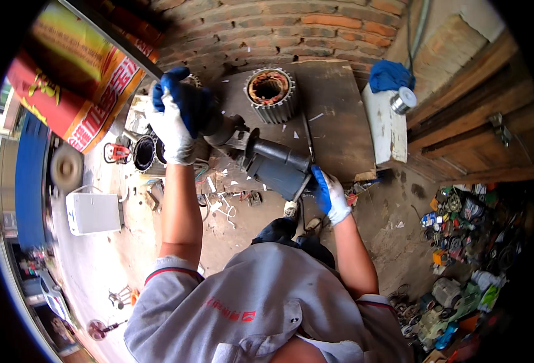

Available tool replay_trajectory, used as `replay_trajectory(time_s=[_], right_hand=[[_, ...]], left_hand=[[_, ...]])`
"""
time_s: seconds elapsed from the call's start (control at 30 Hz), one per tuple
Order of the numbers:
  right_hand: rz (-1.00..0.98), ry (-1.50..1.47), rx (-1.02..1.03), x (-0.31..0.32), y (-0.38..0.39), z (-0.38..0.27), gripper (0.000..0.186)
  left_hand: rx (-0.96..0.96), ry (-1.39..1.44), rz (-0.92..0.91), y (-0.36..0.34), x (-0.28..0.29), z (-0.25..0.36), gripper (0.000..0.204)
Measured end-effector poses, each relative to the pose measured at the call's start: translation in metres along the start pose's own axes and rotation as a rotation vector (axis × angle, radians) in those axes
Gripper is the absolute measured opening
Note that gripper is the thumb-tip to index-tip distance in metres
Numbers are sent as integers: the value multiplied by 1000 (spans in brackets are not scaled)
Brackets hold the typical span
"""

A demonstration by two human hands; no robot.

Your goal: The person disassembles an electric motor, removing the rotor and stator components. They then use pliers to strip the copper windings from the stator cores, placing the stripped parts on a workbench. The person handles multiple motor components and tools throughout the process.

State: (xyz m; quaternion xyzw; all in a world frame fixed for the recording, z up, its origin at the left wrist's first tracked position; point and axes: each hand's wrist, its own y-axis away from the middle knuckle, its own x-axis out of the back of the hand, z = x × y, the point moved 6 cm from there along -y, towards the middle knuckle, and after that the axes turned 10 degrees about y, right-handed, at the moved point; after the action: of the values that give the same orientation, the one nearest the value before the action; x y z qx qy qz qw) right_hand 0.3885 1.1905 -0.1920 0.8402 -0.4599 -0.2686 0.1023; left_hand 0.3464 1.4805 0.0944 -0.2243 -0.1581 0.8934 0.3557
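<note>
A bulky dark power tool, which looks like a demolition hammer (276, 170), hangs slantwise above the near edge of a brown board tabletop (333, 133). My left hand (176, 115), in a white and blue glove, is wrapped round its front end. At its rear end my right hand (332, 195), gloved alike, is closed on it; its fingers are partly hidden. A long grey metal bar (112, 37) runs from my left hand to the upper left; whether it joins the tool I cannot tell. Behind the tool stands a finned motor stator (277, 113) with copper windings.
Another motor housing (144, 152) sits left of the board. At the right, a white box (383, 121) carries a blue cloth (391, 77) and a wire spool (403, 100). Brick wall (267, 30) bounds the back. Scrap parts (454, 296) heap at lower right; a red banner (76, 81) hangs left.
</note>
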Motion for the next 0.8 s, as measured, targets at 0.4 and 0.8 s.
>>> replay_trajectory(time_s=[0.4,0.8], right_hand=[[-339,970,953,-230,30,-301,58],[-132,614,1155,-288,55,-388,27]], left_hand=[[154,7,-218,32,6,-37,56],[137,-451,-56,47,17,-49,55]])
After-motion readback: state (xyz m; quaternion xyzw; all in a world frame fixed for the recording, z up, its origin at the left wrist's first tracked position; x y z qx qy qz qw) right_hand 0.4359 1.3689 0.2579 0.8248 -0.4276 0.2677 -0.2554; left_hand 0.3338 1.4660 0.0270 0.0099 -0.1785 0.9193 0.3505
